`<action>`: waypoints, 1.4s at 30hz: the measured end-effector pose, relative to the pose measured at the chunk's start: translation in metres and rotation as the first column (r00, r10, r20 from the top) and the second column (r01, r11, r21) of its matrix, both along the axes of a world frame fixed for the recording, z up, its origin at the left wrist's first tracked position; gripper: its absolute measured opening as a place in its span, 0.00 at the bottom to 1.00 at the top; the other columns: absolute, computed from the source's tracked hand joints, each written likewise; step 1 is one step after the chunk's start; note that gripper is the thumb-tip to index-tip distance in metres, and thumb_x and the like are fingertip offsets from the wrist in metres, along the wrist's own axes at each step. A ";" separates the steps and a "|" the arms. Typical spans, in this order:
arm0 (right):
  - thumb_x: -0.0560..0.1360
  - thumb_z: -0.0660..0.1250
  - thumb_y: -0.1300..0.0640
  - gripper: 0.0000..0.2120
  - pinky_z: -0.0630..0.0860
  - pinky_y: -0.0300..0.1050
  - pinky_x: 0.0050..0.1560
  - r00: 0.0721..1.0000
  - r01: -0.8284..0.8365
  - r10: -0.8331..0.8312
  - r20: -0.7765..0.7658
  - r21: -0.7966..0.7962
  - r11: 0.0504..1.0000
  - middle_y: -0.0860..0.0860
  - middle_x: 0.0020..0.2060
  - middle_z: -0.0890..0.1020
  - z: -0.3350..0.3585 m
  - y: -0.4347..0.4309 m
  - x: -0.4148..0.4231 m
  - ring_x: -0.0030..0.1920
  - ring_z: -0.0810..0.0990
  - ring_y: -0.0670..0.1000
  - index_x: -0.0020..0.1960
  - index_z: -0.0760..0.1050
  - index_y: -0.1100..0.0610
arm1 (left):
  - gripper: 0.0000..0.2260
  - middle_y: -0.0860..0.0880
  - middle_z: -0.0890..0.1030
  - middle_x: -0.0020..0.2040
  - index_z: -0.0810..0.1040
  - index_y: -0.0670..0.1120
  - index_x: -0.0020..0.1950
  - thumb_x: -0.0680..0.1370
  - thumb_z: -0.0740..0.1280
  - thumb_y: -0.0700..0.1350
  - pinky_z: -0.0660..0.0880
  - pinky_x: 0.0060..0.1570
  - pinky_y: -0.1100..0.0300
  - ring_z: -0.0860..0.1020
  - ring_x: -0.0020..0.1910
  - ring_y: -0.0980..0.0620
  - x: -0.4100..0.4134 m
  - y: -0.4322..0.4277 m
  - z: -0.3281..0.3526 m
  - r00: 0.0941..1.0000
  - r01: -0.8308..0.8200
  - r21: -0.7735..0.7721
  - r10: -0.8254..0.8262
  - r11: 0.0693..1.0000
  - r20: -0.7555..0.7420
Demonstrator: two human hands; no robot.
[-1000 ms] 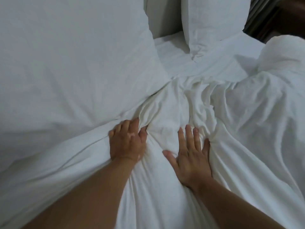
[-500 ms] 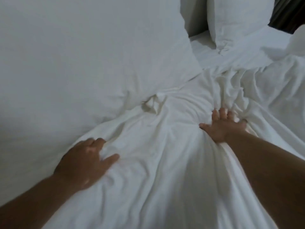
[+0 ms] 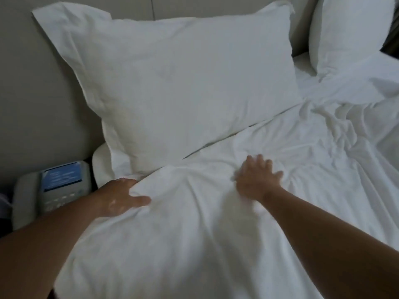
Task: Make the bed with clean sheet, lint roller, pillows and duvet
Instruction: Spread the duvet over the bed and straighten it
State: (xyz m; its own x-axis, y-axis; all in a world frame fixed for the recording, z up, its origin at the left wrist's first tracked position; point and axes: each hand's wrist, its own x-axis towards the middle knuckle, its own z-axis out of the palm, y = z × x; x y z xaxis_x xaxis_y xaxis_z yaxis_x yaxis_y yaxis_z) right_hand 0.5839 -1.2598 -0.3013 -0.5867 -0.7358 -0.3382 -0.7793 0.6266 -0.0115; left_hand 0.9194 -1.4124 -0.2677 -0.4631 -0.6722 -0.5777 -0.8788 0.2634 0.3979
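A white duvet (image 3: 194,234) covers the near part of the bed, smooth near me and crumpled toward the right. A large white pillow (image 3: 172,83) leans against the headboard behind it. A second white pillow (image 3: 345,33) stands at the far right. My left hand (image 3: 121,197) grips the duvet's top left corner, fingers tucked under the fold and thumb on top. My right hand (image 3: 257,178) lies flat on the duvet with fingers spread, blurred by motion. A strip of white sheet (image 3: 306,80) shows between the pillows.
A beige padded headboard (image 3: 43,93) runs behind the pillows. A grey desk phone (image 3: 54,186) with a blue card sits on a bedside stand left of the bed, close to my left forearm. Dark furniture shows at the far right edge.
My hands have spread apart: the left slid to the duvet's left corner and closed on it, the right swept over the cover. My view has swung left, showing the headboard and phone.
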 end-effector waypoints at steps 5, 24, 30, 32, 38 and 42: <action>0.79 0.46 0.36 0.35 0.46 0.67 0.76 0.963 -0.222 0.239 0.127 -0.131 0.966 0.51 0.81 0.42 -0.013 0.055 0.110 0.81 0.40 0.56 0.81 0.40 0.45 | 0.16 0.37 0.81 0.53 0.77 0.45 0.50 0.77 0.69 0.58 0.72 0.47 0.52 0.78 0.53 0.36 0.021 -0.016 -0.003 0.999 -0.034 -0.447 0.036 0.894 -0.004; 0.57 0.69 0.23 0.47 0.64 0.59 0.68 0.901 0.414 -0.415 0.123 0.035 0.909 0.54 0.66 0.74 0.025 0.559 0.247 0.67 0.73 0.58 0.67 0.75 0.52 | 0.41 0.43 0.73 0.70 0.68 0.51 0.74 0.66 0.62 0.72 0.73 0.63 0.38 0.72 0.69 0.39 -0.031 0.352 -0.026 0.523 0.746 -0.419 -0.845 0.517 -0.110; 0.68 0.68 0.40 0.12 0.69 0.45 0.40 0.874 0.416 -0.389 0.290 -0.033 0.909 0.43 0.42 0.81 0.010 0.635 0.246 0.42 0.81 0.50 0.47 0.78 0.45 | 0.26 0.53 0.77 0.41 0.77 0.54 0.43 0.51 0.83 0.57 0.74 0.34 0.63 0.78 0.38 0.52 -0.068 0.482 -0.040 0.046 0.955 -0.295 -0.999 0.043 0.003; 0.72 0.66 0.41 0.11 0.67 0.44 0.40 0.832 0.402 -0.374 0.411 0.020 0.916 0.46 0.42 0.82 0.010 0.640 0.235 0.43 0.80 0.50 0.47 0.77 0.48 | 0.16 0.54 0.78 0.40 0.75 0.52 0.40 0.62 0.79 0.54 0.68 0.35 0.63 0.80 0.40 0.52 -0.075 0.483 -0.036 0.021 0.977 -0.211 -1.000 0.019 0.004; 0.74 0.69 0.48 0.12 0.71 0.47 0.56 0.604 0.415 -0.350 0.716 0.093 0.905 0.57 0.54 0.80 0.010 0.681 0.291 0.56 0.78 0.60 0.54 0.76 0.54 | 0.13 0.53 0.77 0.61 0.70 0.55 0.50 0.72 0.71 0.51 0.70 0.52 0.61 0.76 0.61 0.52 -0.052 0.539 -0.001 -0.119 0.978 0.202 -0.935 -0.052 0.335; 0.64 0.65 0.37 0.32 0.68 0.54 0.67 0.776 0.584 -0.487 0.401 -0.164 0.795 0.50 0.64 0.73 0.004 0.793 0.281 0.63 0.72 0.56 0.66 0.68 0.46 | 0.29 0.57 0.71 0.61 0.73 0.55 0.63 0.65 0.70 0.65 0.75 0.55 0.61 0.76 0.61 0.52 -0.072 0.649 0.004 -0.034 0.994 -0.098 -0.987 -0.050 0.155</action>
State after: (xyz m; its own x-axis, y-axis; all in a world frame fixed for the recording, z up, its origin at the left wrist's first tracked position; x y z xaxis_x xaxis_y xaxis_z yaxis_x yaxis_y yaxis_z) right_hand 0.8651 -0.4665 -0.2969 -0.8038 -0.4219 -0.4195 -0.2364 0.8735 -0.4255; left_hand 0.8477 -0.7634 -0.2642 -0.7129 0.4031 -0.5738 0.3332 0.9147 0.2287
